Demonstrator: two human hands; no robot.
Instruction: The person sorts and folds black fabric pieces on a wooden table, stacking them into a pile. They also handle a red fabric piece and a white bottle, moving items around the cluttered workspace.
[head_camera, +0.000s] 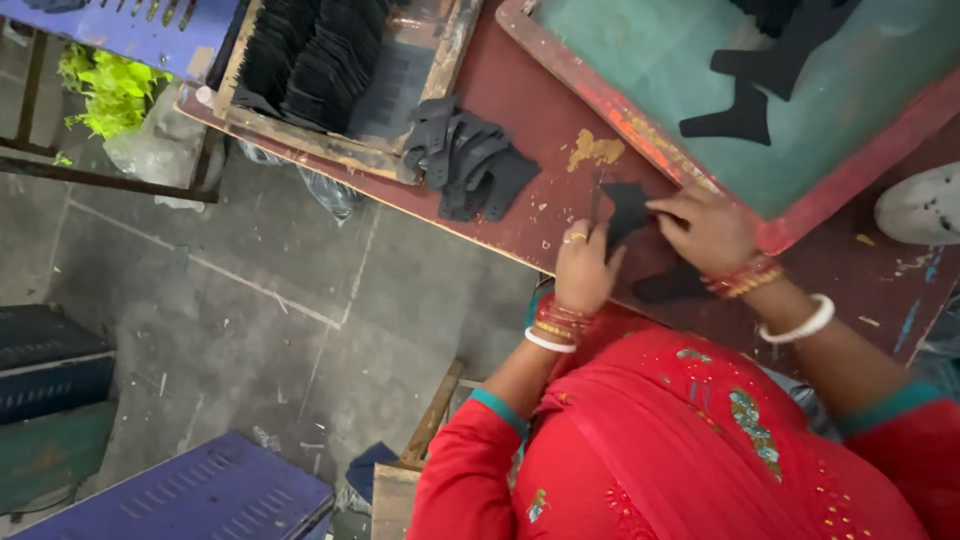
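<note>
Both hands (640, 250) pin black cutout (625, 212) flat — long axis toward tray.

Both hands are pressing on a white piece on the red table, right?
Not quite. The head view shows the left hand and right hand on a black piece, not white. It does lie on the red table.

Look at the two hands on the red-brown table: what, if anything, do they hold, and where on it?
Both hands, left hand and right hand, press a flat black cut-out piece against the worn red-brown table, fingers at its opposite edges.
</note>
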